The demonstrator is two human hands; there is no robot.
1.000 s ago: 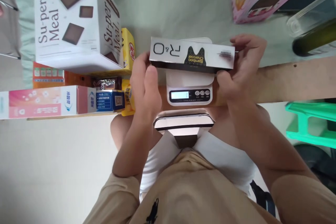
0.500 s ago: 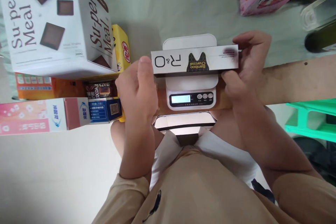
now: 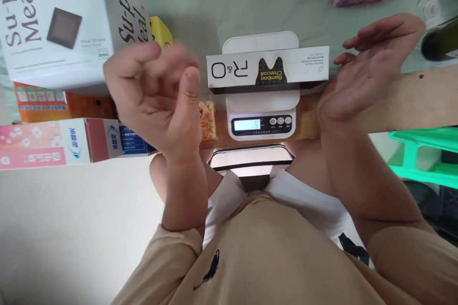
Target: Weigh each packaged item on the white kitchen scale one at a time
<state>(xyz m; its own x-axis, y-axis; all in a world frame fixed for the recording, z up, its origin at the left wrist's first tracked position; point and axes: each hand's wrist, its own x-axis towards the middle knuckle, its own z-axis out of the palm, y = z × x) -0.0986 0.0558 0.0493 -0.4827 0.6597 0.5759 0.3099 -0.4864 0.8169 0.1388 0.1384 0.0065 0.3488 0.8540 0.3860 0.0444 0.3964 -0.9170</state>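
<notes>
While the box (image 3: pixel 266 69) lies flat across the scale (image 3: pixel 260 105) at the near bench (image 3: pixel 400 102) edge, left hand (image 3: pixel 157 90) and right hand (image 3: pixel 365 74) hover spread and empty beside it; avoid contact so the display (image 3: pixel 246 125) settles.

A Su-per Meal box (image 3: pixel 53 19) stands above a pink carton (image 3: pixel 43 145).
</notes>
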